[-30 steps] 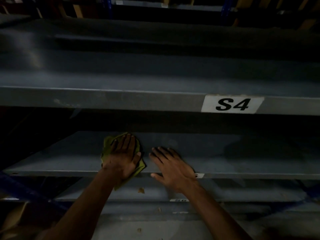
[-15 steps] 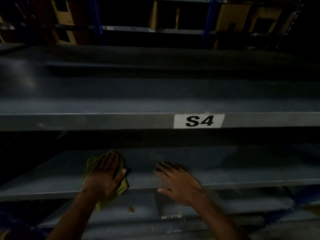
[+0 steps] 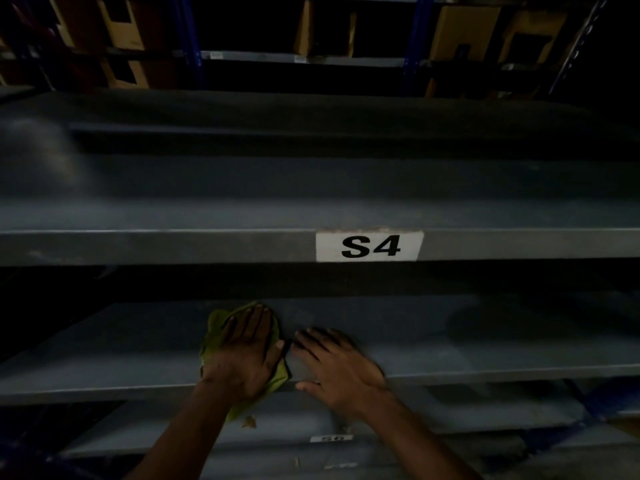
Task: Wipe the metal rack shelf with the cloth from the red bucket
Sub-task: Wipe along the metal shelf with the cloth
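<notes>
A yellow-green cloth lies on the grey metal shelf just below the one labelled S4. My left hand presses flat on the cloth with straight fingers, and a corner of the cloth hangs over the shelf's front edge. My right hand rests flat on the bare shelf right beside it, fingers spread, thumb at the front edge. The two hands nearly touch. The red bucket is not in view.
The S4 shelf overhangs the wiped shelf closely, with its white label. A lower shelf carries another small label. Cardboard boxes and blue uprights stand on racks behind. The scene is dim.
My left hand slid the cloth left, then back right toward my right hand. The view tilted upward, bringing the racks behind into sight. My right hand stayed flat on the shelf.
</notes>
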`<action>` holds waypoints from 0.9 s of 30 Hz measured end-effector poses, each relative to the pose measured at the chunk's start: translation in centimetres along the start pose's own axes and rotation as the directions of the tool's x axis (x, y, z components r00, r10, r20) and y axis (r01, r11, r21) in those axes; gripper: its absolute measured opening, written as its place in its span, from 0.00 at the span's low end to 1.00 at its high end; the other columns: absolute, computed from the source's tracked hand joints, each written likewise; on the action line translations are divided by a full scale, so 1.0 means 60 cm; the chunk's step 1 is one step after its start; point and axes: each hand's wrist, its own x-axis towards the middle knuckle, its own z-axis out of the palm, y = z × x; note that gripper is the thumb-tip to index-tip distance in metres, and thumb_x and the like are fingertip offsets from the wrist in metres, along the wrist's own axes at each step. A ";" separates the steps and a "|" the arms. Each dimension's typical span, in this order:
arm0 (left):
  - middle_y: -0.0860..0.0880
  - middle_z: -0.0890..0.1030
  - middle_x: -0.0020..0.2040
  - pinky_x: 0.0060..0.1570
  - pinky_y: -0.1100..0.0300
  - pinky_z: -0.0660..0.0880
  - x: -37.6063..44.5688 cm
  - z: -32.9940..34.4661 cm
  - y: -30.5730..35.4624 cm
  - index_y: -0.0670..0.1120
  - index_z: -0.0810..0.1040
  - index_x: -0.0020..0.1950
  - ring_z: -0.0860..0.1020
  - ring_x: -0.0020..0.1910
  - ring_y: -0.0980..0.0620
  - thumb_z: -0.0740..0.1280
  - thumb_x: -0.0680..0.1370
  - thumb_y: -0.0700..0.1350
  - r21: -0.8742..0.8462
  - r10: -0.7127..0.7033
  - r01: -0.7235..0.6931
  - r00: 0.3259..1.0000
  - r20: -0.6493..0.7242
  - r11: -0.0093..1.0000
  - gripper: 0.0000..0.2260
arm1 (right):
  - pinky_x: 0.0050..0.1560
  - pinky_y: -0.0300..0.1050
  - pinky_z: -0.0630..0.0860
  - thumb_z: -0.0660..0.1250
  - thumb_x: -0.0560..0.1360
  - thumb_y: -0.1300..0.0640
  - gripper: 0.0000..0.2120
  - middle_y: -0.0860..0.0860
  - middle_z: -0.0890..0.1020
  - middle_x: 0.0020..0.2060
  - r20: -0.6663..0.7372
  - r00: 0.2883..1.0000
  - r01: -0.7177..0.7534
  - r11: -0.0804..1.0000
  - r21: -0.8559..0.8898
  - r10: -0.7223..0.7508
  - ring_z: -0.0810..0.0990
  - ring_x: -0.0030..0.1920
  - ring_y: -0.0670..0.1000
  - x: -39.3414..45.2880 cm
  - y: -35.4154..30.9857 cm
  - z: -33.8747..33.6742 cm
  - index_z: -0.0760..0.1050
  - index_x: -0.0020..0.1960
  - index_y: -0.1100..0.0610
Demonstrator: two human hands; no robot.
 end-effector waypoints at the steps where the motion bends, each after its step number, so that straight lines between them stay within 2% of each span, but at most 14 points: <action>1: 0.39 0.75 0.66 0.65 0.50 0.57 0.000 0.002 0.007 0.39 0.72 0.68 0.74 0.64 0.41 0.43 0.80 0.61 -0.003 0.010 -0.010 1.000 -0.004 1.000 0.33 | 0.66 0.52 0.71 0.53 0.76 0.35 0.29 0.49 0.74 0.69 -0.003 1.000 0.004 1.000 0.003 -0.004 0.72 0.68 0.51 0.000 0.001 0.002 0.68 0.70 0.50; 6: 0.40 0.71 0.69 0.68 0.47 0.60 -0.016 0.006 0.028 0.41 0.69 0.71 0.69 0.68 0.42 0.44 0.80 0.60 -0.060 0.089 -0.092 0.995 -0.043 0.994 0.31 | 0.66 0.52 0.71 0.54 0.75 0.36 0.29 0.50 0.74 0.68 -0.030 0.999 0.031 0.999 0.009 -0.031 0.72 0.68 0.52 -0.002 0.004 0.005 0.67 0.69 0.52; 10: 0.42 0.67 0.73 0.70 0.52 0.52 -0.042 0.007 0.032 0.42 0.63 0.74 0.64 0.72 0.45 0.46 0.81 0.59 -0.060 0.116 -0.119 0.992 -0.047 0.991 0.29 | 0.66 0.52 0.71 0.54 0.76 0.36 0.28 0.50 0.74 0.68 -0.074 0.996 0.041 0.999 0.015 -0.039 0.72 0.68 0.51 -0.005 0.005 0.005 0.70 0.69 0.51; 13: 0.45 0.64 0.75 0.71 0.51 0.53 -0.058 0.001 0.021 0.44 0.61 0.75 0.60 0.74 0.48 0.46 0.81 0.60 -0.053 0.135 -0.136 0.990 -0.032 0.989 0.29 | 0.66 0.52 0.72 0.53 0.77 0.35 0.29 0.50 0.75 0.68 -0.083 0.996 0.033 0.999 0.030 -0.031 0.73 0.67 0.51 -0.009 0.007 0.004 0.70 0.69 0.51; 16: 0.48 0.57 0.77 0.72 0.54 0.47 -0.058 -0.001 -0.010 0.47 0.57 0.77 0.54 0.76 0.50 0.43 0.80 0.63 -0.057 0.078 -0.080 0.997 -0.028 0.995 0.31 | 0.68 0.52 0.69 0.53 0.77 0.35 0.29 0.50 0.73 0.69 -0.057 0.998 0.028 0.999 0.040 -0.026 0.72 0.68 0.51 -0.008 0.007 0.004 0.69 0.70 0.51; 18: 0.47 0.60 0.76 0.71 0.55 0.48 -0.046 -0.004 -0.029 0.46 0.60 0.76 0.57 0.75 0.48 0.42 0.79 0.63 -0.052 0.028 -0.030 0.999 -0.041 0.998 0.32 | 0.67 0.53 0.69 0.53 0.77 0.35 0.29 0.50 0.73 0.69 -0.043 0.999 0.025 0.999 0.040 -0.024 0.72 0.69 0.51 -0.006 0.005 0.007 0.69 0.70 0.51; 21: 0.43 0.67 0.73 0.69 0.51 0.54 -0.020 -0.008 -0.025 0.43 0.64 0.74 0.65 0.72 0.44 0.44 0.80 0.61 0.001 -0.018 0.018 1.000 -0.009 1.000 0.31 | 0.67 0.55 0.70 0.52 0.77 0.35 0.29 0.51 0.73 0.70 -0.002 1.000 0.020 0.998 0.051 -0.020 0.72 0.69 0.53 -0.004 0.002 0.010 0.69 0.70 0.52; 25: 0.40 0.68 0.71 0.68 0.49 0.55 0.013 -0.002 0.005 0.39 0.64 0.73 0.67 0.70 0.41 0.43 0.81 0.58 0.000 0.038 -0.038 0.999 -0.001 0.999 0.30 | 0.67 0.53 0.71 0.53 0.76 0.34 0.31 0.50 0.74 0.68 -0.010 1.000 -0.021 0.997 0.073 0.022 0.72 0.68 0.51 -0.003 0.000 0.010 0.68 0.70 0.53; 27: 0.39 0.70 0.70 0.68 0.49 0.55 0.026 -0.001 0.015 0.39 0.67 0.71 0.69 0.69 0.41 0.43 0.81 0.58 0.008 0.055 -0.055 0.998 0.014 0.998 0.31 | 0.68 0.52 0.67 0.54 0.75 0.33 0.31 0.50 0.76 0.66 -0.034 0.999 -0.031 0.998 0.057 0.033 0.73 0.67 0.50 -0.004 0.000 0.011 0.68 0.69 0.53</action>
